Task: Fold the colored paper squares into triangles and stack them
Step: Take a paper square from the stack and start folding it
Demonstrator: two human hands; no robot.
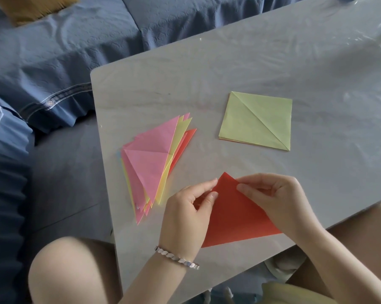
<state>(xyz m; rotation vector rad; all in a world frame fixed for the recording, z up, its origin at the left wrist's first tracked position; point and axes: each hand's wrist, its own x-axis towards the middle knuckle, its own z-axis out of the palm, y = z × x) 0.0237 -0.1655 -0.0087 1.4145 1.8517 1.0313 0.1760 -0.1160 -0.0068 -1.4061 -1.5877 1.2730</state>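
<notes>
Currently I see both hands closed on 1 red paper sheet (pixel 235 218) at the near edge of the grey bench (pixel 229 69). It shows as a triangle, apex pointing away from the body. The left hand (pixel 185 207) pinches the sheet's left edge just below that apex, thumb on top. The right hand (pixel 279 198) pinches the right edge close to the same corner, its fingers curled over the paper. I cannot tell whether the sheet's lower part rests flat on the bench.

To the left of the red sheet lies the loose stack of folded paper triangles (pixel 150 163) – a pink one on top, with yellow, red and more pink edges fanned out beneath. It is near the left hand but not touching it.

Farther back and to the right sits the pile of square papers (pixel 257 121), well apart from both hands – its top sheet pale green with 1 diagonal crease.

A silver bracelet (pixel 177 257) circles the left wrist. A blue sofa cover (pixel 64 51) lies beyond the bench.
</notes>
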